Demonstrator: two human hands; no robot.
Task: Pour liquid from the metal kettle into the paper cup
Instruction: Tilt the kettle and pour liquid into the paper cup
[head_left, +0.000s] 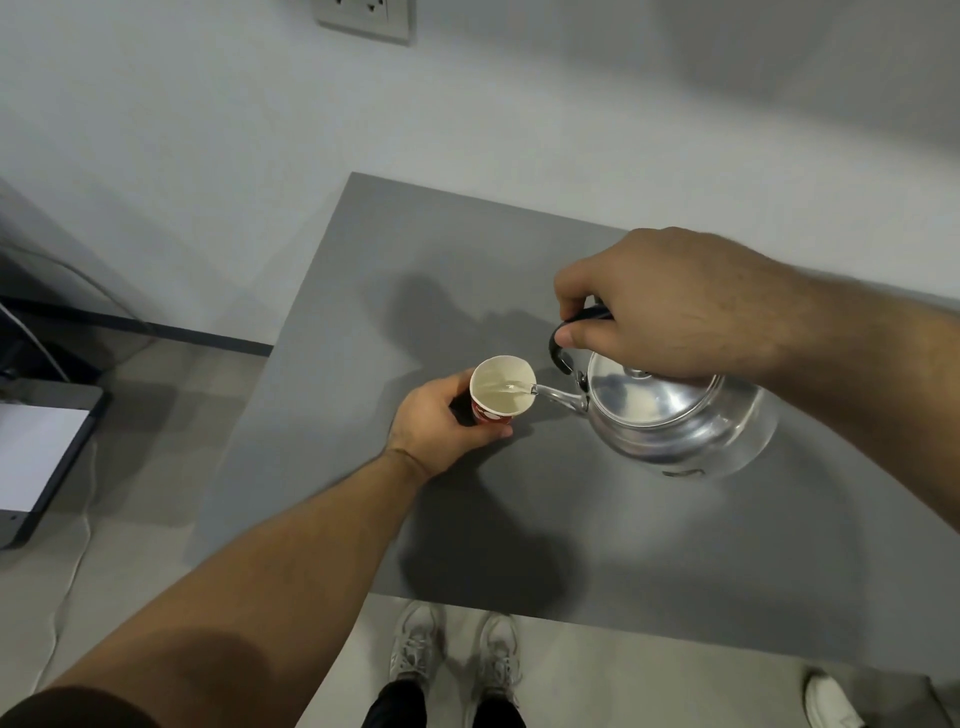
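A shiny metal kettle (675, 421) hangs tilted to the left above the grey table (363, 291). My right hand (675, 301) grips its black handle from above. The spout tip sits just over the right rim of a red paper cup (501, 387) with a white inside. A thin clear stream runs from the spout into the cup, which holds some liquid. My left hand (436, 421) wraps around the cup's left side and holds it upright on the table.
The table's left edge and near edge are close by. A dark device with a white screen (36, 457) and a cable lie on the floor to the left. A wall socket (363, 18) is on the far wall. Another person's shoe (831, 701) shows at bottom right.
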